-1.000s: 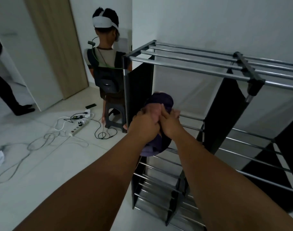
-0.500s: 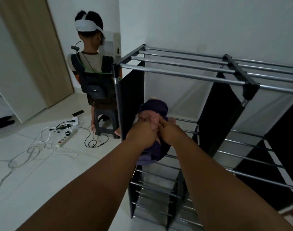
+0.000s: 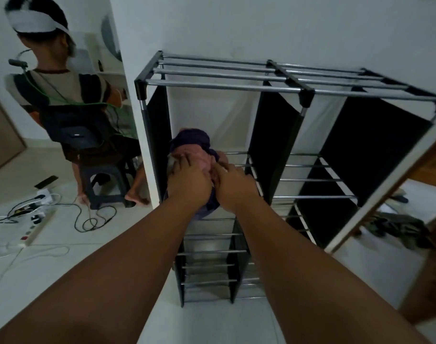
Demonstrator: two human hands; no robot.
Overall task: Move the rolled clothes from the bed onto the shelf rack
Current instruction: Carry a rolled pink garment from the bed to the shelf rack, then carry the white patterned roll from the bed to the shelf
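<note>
We had both hands closed around the rolled clothes (image 3: 194, 145), a purple and pink bundle: our left hand (image 3: 188, 184) gripped its near side and our right hand (image 3: 233, 186) clasped it from the right. The bundle sat inside the left compartment of the shelf rack (image 3: 227, 86), at its second tier of metal bars (image 3: 308, 180).
</note>
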